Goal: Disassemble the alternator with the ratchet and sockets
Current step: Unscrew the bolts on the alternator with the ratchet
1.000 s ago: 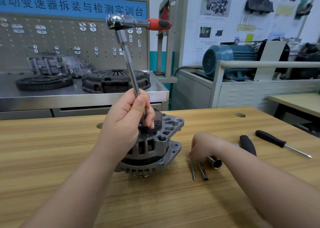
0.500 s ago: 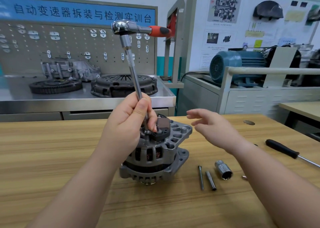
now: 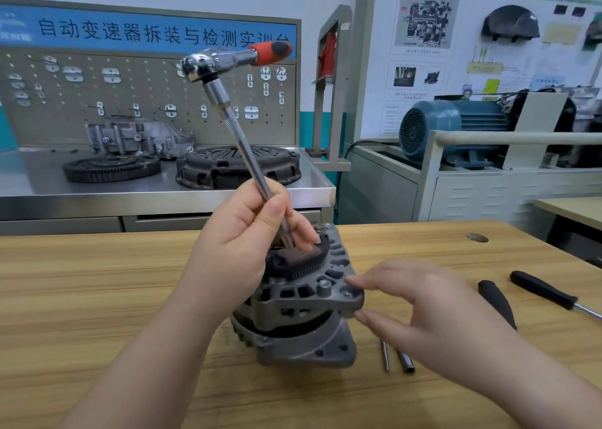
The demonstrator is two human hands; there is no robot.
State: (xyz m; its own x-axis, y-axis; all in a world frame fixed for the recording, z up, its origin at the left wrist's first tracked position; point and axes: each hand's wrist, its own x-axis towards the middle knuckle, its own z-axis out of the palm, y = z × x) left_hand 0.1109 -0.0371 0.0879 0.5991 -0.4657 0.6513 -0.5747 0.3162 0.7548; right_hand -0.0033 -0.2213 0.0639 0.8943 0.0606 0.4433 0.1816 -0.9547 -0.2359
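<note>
Alternator [image 3: 303, 314], bolt-loosening step: left hand [image 3: 241, 243] gripped the ratchet [image 3: 228, 60] shaft on top, right hand [image 3: 423, 308] lay spread just right of it, likely to steady it next.

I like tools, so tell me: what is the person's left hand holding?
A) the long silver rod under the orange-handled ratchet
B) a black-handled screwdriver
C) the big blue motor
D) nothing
A: the left hand curls its fingers round the long silver metal extension rod below the orange-handled chrome ratchet, above the grey metal alternator.
</note>
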